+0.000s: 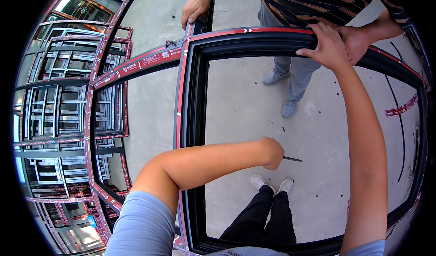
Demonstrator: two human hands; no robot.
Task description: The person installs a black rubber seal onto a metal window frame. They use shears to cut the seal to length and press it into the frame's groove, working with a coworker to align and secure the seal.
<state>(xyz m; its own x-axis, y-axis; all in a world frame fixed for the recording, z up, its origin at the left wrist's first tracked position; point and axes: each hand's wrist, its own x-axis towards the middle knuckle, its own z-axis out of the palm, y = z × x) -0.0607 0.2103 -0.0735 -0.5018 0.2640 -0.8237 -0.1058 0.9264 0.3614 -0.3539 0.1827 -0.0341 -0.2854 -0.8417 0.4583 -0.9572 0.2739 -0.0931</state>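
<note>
Window frame [247,44], black with red tape along its outer edges, is set out before the wearer, its far rail [277,40] lying left to right and its left rail [194,106] leading away from the wearer. The far rail is clasped right of its middle by the right hand [328,47], thumb toward the opening and fingers over the taped edge; how firmly it is held cannot be told.

Within the outline of the opening, a thin dark tool [293,159] is held in the closed left hand [271,153], by which its other end is hidden. The tool's long axis is pointed rightward, roughly along the far rail and across the line of the left rail, which is crossed by the left forearm [218,161]. From the fist, the far rail is found well apart, away from the wearer, with the right hand nearer to it; the left rail is found on the forearm side. The tool's height against the frame cannot be judged.

Just beside the right hand, a co-worker's hand [356,41] is placed; the co-worker's other hand [196,9] is laid near the far left corner. Farther left, more frames [56,110] are stacked.
</note>
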